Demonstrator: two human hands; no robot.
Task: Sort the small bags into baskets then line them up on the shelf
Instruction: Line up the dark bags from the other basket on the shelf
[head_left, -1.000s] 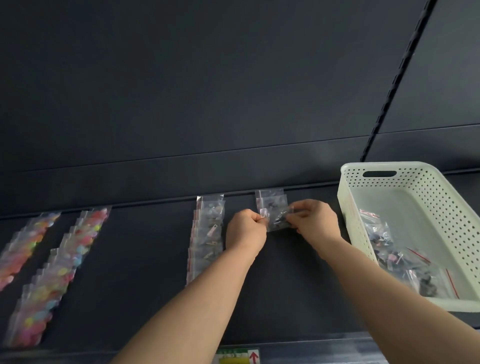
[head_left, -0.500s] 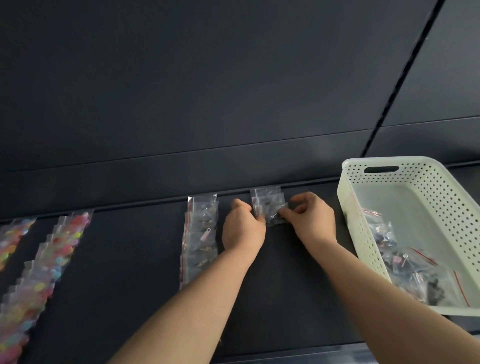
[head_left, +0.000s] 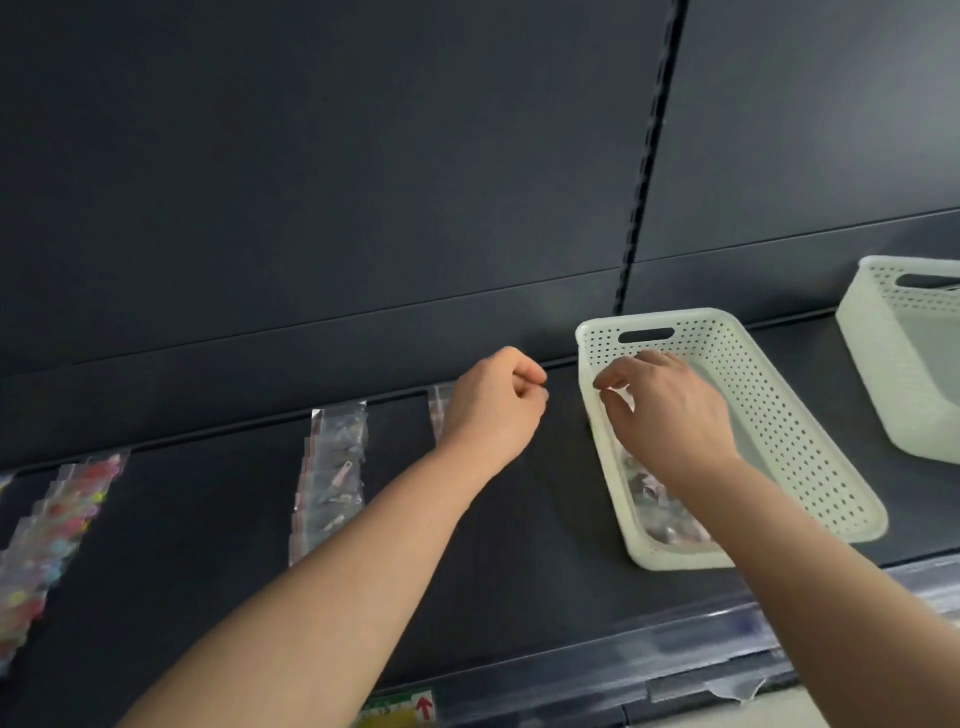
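My left hand (head_left: 493, 410) hovers over the short row of small clear bags (head_left: 440, 410) at the back of the dark shelf (head_left: 208, 519), fingers curled and holding nothing. It hides most of that row. My right hand (head_left: 665, 410) reaches into the white perforated basket (head_left: 779, 415), fingers relaxed and empty, above several clear bags with dark contents (head_left: 654, 499) on the basket floor. A longer overlapped row of clear bags (head_left: 330, 467) lies to the left.
Rows of bags with colourful contents (head_left: 57, 519) lie at the far left of the shelf. A second white basket (head_left: 914, 353) stands at the right edge. A slotted upright (head_left: 649, 156) runs up the dark back panel. A label strip (head_left: 571, 691) edges the shelf front.
Both hands have let go of the small bag, which now lies in the short row. My right hand has moved right into the basket; my left hand has lifted a little. The view has shifted right.
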